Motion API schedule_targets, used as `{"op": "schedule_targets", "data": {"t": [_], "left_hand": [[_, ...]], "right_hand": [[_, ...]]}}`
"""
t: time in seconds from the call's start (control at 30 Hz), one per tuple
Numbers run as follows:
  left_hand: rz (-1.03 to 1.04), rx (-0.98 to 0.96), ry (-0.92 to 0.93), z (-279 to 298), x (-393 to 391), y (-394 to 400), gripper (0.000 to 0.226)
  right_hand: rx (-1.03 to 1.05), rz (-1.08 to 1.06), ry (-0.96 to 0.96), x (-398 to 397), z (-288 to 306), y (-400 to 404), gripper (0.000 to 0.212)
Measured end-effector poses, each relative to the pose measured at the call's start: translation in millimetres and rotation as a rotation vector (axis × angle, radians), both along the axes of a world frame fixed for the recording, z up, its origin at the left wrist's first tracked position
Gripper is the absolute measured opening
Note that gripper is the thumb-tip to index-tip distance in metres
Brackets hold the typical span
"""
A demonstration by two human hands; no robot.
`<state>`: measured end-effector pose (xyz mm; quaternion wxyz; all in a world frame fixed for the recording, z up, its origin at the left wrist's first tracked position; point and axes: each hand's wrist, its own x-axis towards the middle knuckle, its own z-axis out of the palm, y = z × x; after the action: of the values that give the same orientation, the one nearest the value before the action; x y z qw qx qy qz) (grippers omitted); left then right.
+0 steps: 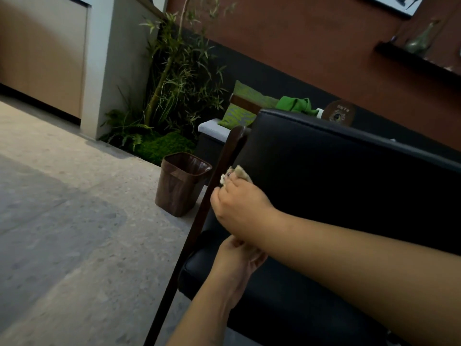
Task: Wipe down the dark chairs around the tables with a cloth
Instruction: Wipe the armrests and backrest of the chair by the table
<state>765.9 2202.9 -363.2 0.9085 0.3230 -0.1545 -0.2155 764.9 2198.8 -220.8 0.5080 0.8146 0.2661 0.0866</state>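
A dark chair with a black padded backrest (336, 171), a black seat (274, 303) and a dark wooden frame post (199, 221) fills the right half of the head view. My right hand (239, 208) grips a crumpled beige cloth (240, 172) and presses it against the left edge of the backrest, beside the post. Lower down, my left hand (237, 258) rests where the seat meets the backrest. Its fingers lie loosely bent and partly hidden under my right forearm. Nothing shows in it.
A brown waste bin (180, 183) stands on the pale stone floor (62, 221) just left of the chair. Behind it are green plants (174, 83) and a bench with a green cushion (239, 106) and a green cloth bundle (296, 104). A wall shelf (419, 61) hangs at upper right.
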Motion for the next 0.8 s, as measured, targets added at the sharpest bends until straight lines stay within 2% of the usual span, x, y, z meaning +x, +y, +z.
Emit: {"op": "schedule_targets", "data": {"t": [0.07,0.17,0.23,0.33,0.47,0.53,0.63,0.73,0.8], "left_hand": [[-0.026,0.014,-0.006,1,-2,0,0.024],[-0.046,0.024,0.021,4,-5,2,0.035],[-0.031,0.04,0.026,8,-8,3,0.034],[-0.03,0.05,0.061,7,-12,7,0.034],[-0.01,0.102,0.141,-17,-9,31,0.034],[0.058,0.13,0.192,-28,-4,48,0.034],[0.257,0.099,0.396,-33,4,70,0.034],[0.454,0.067,0.592,-33,1,95,0.039],[0.491,0.077,0.669,-33,-3,111,0.029]], "right_hand": [[0.046,-0.036,-0.11,5,14,9,0.038],[0.201,-0.083,-0.396,6,51,23,0.038],[0.283,-0.12,-0.496,6,70,26,0.038],[0.296,-0.137,-0.473,10,70,27,0.035],[0.222,-0.089,-0.322,19,30,23,0.033],[0.279,-0.058,-0.348,35,18,21,0.038],[0.356,-0.063,-0.431,69,0,24,0.044],[0.375,-0.129,-0.348,86,-29,25,0.043],[0.408,-0.094,-0.24,91,-52,16,0.041]]}}
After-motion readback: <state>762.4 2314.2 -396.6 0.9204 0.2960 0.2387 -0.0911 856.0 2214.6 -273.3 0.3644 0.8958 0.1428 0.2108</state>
